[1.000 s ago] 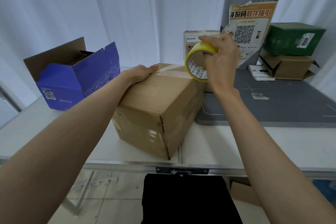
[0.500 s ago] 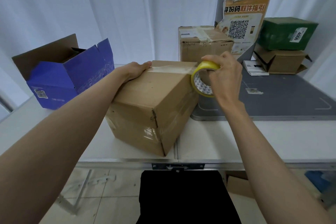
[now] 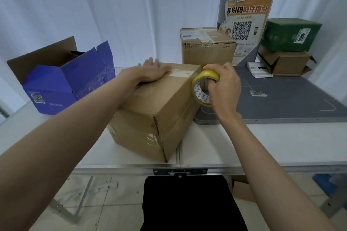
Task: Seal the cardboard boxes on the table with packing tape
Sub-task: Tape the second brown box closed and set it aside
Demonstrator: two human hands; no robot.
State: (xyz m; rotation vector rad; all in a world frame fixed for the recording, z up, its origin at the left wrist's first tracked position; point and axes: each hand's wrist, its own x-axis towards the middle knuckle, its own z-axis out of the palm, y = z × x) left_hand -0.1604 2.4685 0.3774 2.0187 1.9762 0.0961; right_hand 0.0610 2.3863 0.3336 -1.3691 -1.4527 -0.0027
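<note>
A closed brown cardboard box (image 3: 150, 114) stands on the white table (image 3: 244, 146) in front of me. My left hand (image 3: 150, 71) lies flat on its top at the far left end of a clear tape strip (image 3: 181, 72). My right hand (image 3: 224, 88) grips a yellow packing tape roll (image 3: 201, 92) against the box's far right edge. The strip runs along the top from the left hand to the roll.
An open blue box (image 3: 65, 80) stands at the left. A taped brown box (image 3: 204, 47) sits behind. A grey mat (image 3: 291, 99) covers the right side, with a green box (image 3: 291, 33) stacked on a brown one (image 3: 285, 63) and a poster (image 3: 246, 24) behind.
My right hand carried the tape roll down from above the box to its far right edge, laying the strip across the top. My left hand slid further onto the lid.
</note>
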